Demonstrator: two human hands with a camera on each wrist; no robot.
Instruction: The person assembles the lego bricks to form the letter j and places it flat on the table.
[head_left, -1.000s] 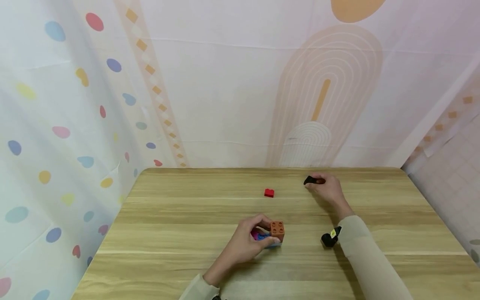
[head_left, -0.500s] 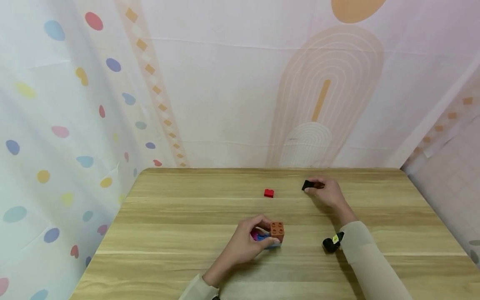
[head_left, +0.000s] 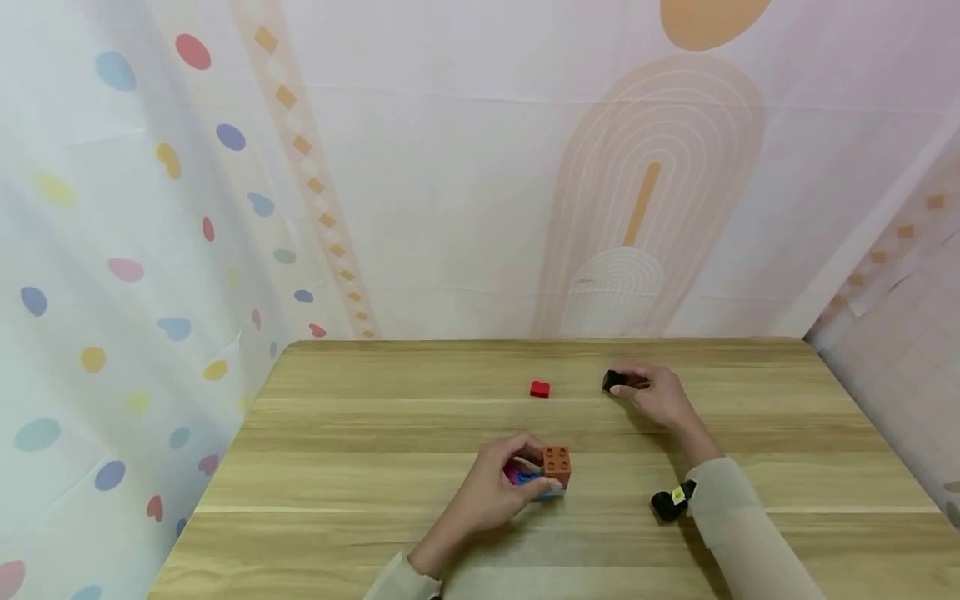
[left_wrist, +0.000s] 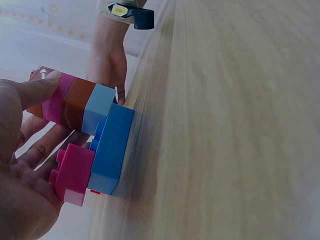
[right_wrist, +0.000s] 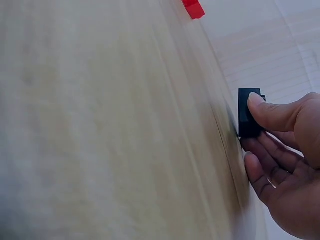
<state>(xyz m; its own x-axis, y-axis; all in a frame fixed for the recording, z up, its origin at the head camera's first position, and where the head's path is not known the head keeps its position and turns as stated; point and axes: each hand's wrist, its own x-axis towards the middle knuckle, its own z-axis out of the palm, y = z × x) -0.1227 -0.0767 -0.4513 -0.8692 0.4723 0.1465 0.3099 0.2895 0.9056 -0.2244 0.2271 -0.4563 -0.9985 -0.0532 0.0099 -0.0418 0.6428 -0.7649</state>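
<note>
My left hand (head_left: 491, 487) grips a stack of toy building blocks (left_wrist: 79, 102), thumb on one side and fingers on the other. In the left wrist view, a long blue block (left_wrist: 112, 149) forms its base. A pink block (left_wrist: 75, 171) sits at one end; light blue, brown and magenta blocks rise at the other, topped by an orange-brown block (head_left: 556, 463). Farther back, my right hand (head_left: 660, 396) pinches a black block (right_wrist: 249, 112) between thumb and fingers, close to the tabletop. A red block (head_left: 540, 389) lies on the table to its left.
The wooden table (head_left: 360, 467) reaches back to a patterned curtain (head_left: 465, 208). Another curtain (head_left: 112, 333) with coloured spots hangs on the left. A black wrist camera (head_left: 667, 504) is worn at the right sleeve.
My right hand has drawn the black block slightly nearer and a little to the left. The left hand and its stack stay in place.
</note>
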